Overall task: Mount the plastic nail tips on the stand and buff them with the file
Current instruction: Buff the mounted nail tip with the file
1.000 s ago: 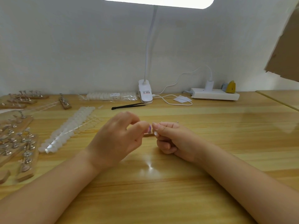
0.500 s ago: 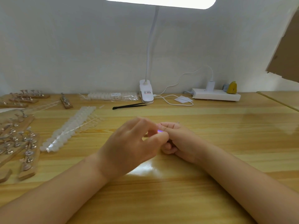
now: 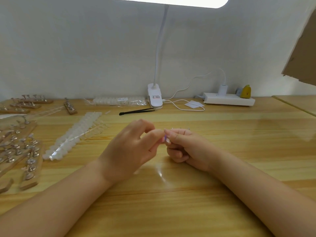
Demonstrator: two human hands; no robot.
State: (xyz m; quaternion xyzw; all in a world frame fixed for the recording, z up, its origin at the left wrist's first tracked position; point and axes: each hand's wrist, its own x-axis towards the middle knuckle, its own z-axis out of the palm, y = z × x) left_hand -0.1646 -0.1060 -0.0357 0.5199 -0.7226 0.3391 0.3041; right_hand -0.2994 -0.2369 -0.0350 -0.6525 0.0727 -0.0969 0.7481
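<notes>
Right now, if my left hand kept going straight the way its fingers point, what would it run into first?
Your left hand points right, so it would meet your right hand first; the fingertips already look almost touching around a small purple piece, though depth is unclear.

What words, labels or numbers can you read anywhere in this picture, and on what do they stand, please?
None can be read.
Sticker on the lamp clip: red and dark print, too small and blurred.
Label on the bag of nail tips: small print, too blurred.
Power strip, tweezers: no writing shows.
</notes>
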